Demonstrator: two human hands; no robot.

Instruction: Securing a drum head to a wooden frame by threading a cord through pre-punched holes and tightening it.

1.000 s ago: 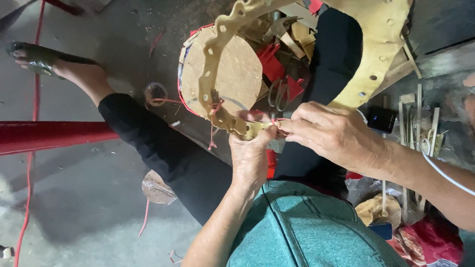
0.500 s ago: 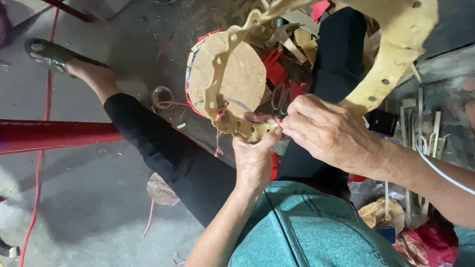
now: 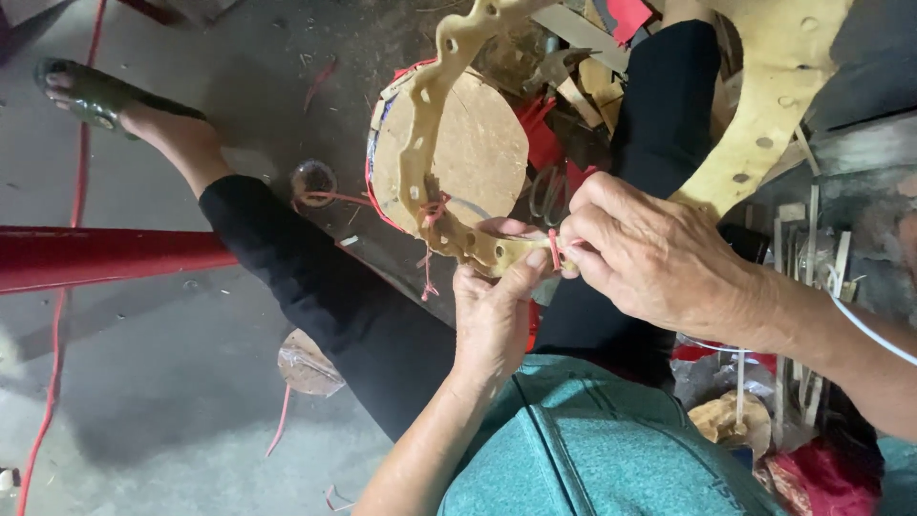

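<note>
We pinch a red cord at the hide strip's edge.

Our right hand (image 3: 659,258) covers where the cord (image 3: 552,248) passes through the strip (image 3: 449,191); its fingertips are closed on the cord. Our left hand (image 3: 492,315) grips the strip from below, thumb on top. The strip's upper end runs out of view; it lies against the round drum (image 3: 478,143).

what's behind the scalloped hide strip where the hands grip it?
Behind the hide strip sits a round tan drum with a red-edged rim. The left hand and right hand cover the strip's end; the drum's lower side is hidden.
</note>
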